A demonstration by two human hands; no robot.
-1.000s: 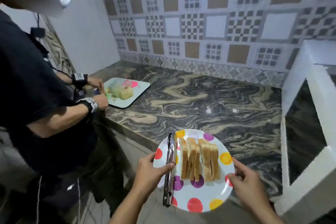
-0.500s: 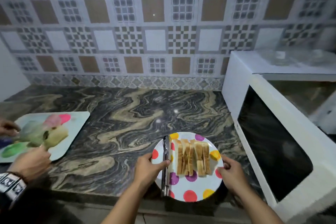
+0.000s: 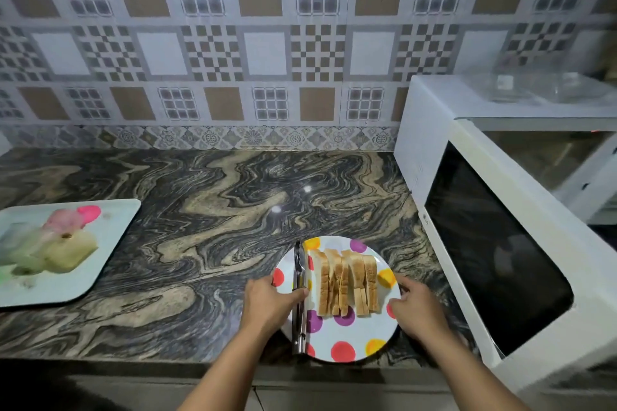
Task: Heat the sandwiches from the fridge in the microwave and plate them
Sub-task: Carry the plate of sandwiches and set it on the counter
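Head view, writing: a small dark logo sits at the top left corner of the microwave door (image 3: 494,257), too small to read. No other lettering can be made out.
Head view, edges and room: the plate (image 3: 337,340) rests on the marbled counter (image 3: 200,210), its near rim just at the counter's front edge. Left of the plate, a wide stretch of bare counter runs to a pale tray (image 3: 100,264) of blurred pastel items. Behind the plate, bare counter reaches the tiled wall (image 3: 267,53). Right of the plate, the white microwave (image 3: 430,130) stands near, its door swung open toward the viewer.
Head view, sandwiches: the sandwiches (image 3: 347,280) are pale tan bread slices standing on edge in a tight row across the middle of the plate, crusts uppermost. The plate is white with pink, purple, yellow and orange dots.
Head view, tongs: metal tongs (image 3: 299,297) lie along the plate's left side, pointing away from the viewer, handle end over the near rim.
Head view, left hand: the left hand (image 3: 270,300) grips the plate's left rim, thumb pressed across the tongs.
Head view, right hand: the right hand (image 3: 414,307) holds the plate's right rim with curled fingers.
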